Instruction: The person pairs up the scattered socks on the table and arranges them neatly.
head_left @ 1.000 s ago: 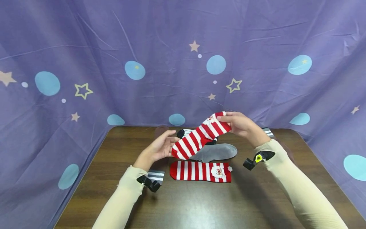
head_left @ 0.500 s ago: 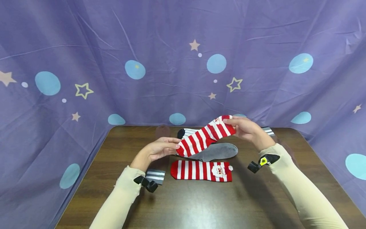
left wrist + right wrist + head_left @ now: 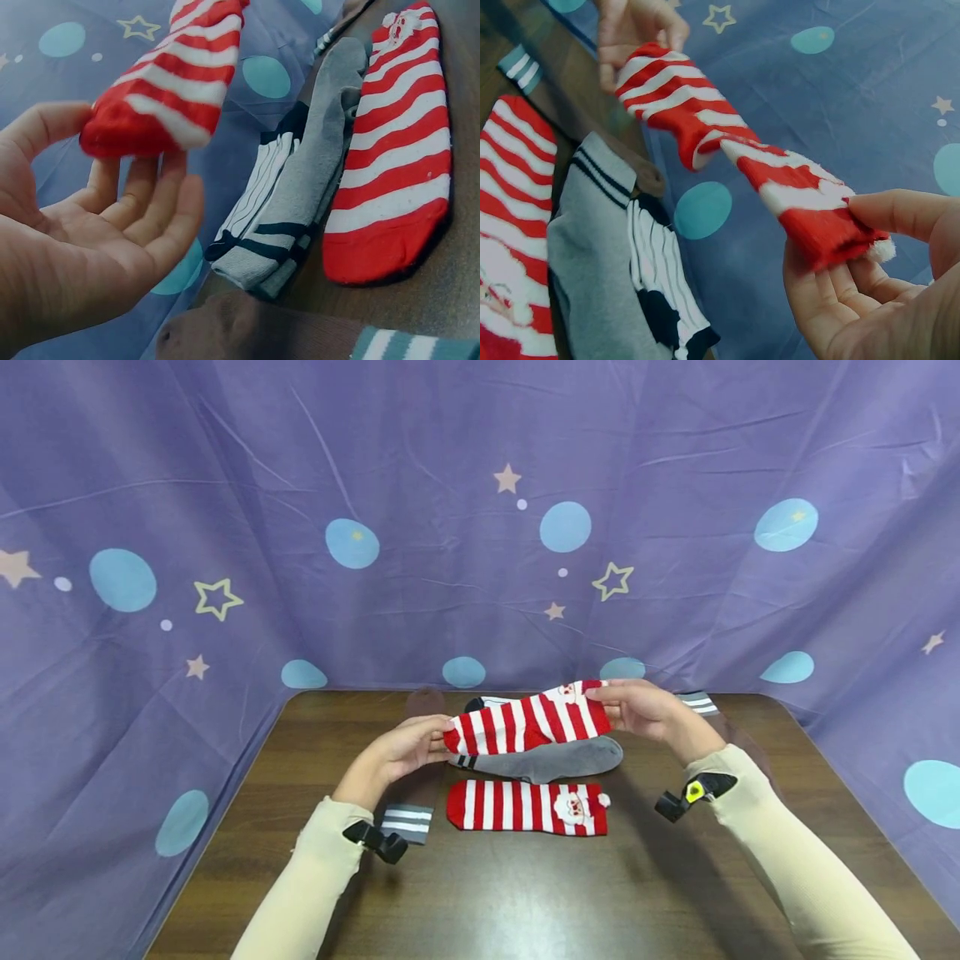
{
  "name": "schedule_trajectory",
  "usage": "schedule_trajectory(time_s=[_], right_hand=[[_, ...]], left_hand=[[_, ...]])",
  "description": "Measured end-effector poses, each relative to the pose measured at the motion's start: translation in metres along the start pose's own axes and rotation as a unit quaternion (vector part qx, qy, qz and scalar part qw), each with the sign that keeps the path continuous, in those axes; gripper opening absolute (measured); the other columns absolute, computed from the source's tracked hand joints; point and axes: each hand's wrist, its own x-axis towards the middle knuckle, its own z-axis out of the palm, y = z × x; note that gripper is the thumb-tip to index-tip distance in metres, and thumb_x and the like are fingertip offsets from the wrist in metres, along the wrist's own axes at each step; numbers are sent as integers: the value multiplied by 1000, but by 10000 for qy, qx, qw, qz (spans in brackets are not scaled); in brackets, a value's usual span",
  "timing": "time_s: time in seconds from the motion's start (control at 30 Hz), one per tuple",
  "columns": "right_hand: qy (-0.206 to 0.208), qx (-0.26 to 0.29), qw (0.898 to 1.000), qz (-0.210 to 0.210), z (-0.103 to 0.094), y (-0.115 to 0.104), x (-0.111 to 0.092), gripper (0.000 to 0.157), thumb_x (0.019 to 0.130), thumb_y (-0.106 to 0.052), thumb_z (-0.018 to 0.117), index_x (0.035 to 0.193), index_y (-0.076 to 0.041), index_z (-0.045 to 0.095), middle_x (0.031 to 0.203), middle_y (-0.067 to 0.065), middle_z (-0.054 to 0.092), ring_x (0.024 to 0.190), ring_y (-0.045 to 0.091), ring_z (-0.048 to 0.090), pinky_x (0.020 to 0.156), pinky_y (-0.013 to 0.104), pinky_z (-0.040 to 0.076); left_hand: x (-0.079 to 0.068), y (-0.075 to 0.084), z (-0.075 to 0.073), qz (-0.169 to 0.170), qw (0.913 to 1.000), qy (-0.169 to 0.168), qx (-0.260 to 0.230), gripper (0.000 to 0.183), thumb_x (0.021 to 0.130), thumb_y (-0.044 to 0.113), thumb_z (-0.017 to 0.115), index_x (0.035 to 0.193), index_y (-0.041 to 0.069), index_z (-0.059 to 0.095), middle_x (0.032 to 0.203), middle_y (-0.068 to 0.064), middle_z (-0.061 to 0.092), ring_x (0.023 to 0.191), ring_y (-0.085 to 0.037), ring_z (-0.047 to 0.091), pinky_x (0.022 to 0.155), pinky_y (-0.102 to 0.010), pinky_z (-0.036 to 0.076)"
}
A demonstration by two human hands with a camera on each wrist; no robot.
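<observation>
A red-and-white striped sock [image 3: 517, 722] with a Santa face is stretched between both hands above the table. My left hand [image 3: 401, 750] pinches its red toe between thumb and fingers, plain in the left wrist view. At the cuff, my right hand [image 3: 643, 710] grips it with the thumb on top and fingers beneath; a white pompom [image 3: 881, 249] pokes out there. Below, a matching striped sock [image 3: 525, 807] lies flat on the table, its Santa face to the right. Behind that one is a grey sock [image 3: 555, 760] with dark bands, partly overlapped by the held sock in the head view.
A white sock with thin dark stripes [image 3: 259, 180] lies behind the grey one. Brown socks with grey-and-white cuffs lie left and right: a left brown sock [image 3: 277, 330] and a right cuff [image 3: 697, 702]. A purple curtain [image 3: 450, 527] hangs behind the wooden table [image 3: 525, 902].
My left hand went from loosely spread at the toe to pinching it. Both hands have lowered the right end, so the held sock has turned from steeply slanted to nearly level.
</observation>
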Motion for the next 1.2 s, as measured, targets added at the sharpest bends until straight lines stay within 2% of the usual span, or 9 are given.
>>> schedule_trajectory(time_s=[0.23, 0.37, 0.47, 0.7, 0.93, 1.2], right_hand=[[-130, -110, 9997, 165, 0, 10, 2, 8, 105, -10, 51, 109, -10, 58, 93, -5, 75, 86, 8, 73, 81, 27, 59], [-208, -185, 9994, 205, -1, 14, 3, 11, 105, -8, 51, 104, -12, 61, 92, -5, 76, 85, 9, 73, 80, 27, 60], [-276, -221, 9991, 217, -1, 17, 3, 14, 105, -6, 49, 101, -13, 62, 90, -4, 75, 83, 8, 72, 79, 26, 59], [-287, -339, 9986, 297, -3, 25, 1, 13, 104, -7, 51, 97, -12, 60, 88, -5, 73, 79, 6, 69, 74, 22, 58], [-377, -493, 9965, 558, -8, 35, 5, 9, 103, -7, 52, 98, -12, 58, 90, -4, 73, 83, 9, 70, 79, 26, 60], [-634, -764, 9911, 883, -16, 43, 10, 9, 101, -6, 54, 104, -8, 62, 94, 0, 73, 86, 12, 70, 82, 28, 61]], left_hand=[[-1, 5, -3, 82, 9985, 306, -443, 30, 107, 16, 42, 93, 19, 68, 82, 8, 74, 81, -9, 69, 83, -27, 57], [-1, 7, -4, 73, 9976, 354, -595, 34, 108, 17, 41, 89, 20, 70, 78, 8, 73, 78, -9, 69, 80, -26, 57], [-1, 8, -5, 11, 9973, 355, -638, 32, 108, 15, 40, 93, 18, 67, 81, 6, 73, 79, -10, 69, 80, -26, 57], [-4, 5, -8, -211, 9988, 217, -393, 19, 108, 12, 42, 107, 11, 61, 89, 5, 73, 84, -11, 71, 80, -25, 59], [-1, -2, -13, -557, 9981, 235, -132, 18, 107, 11, 44, 103, 12, 61, 88, 5, 72, 83, -10, 70, 78, -26, 60], [-1, -4, -14, -802, 9963, 91, 282, 17, 106, 10, 48, 117, 4, 59, 91, 3, 73, 85, -12, 71, 82, -30, 61]])
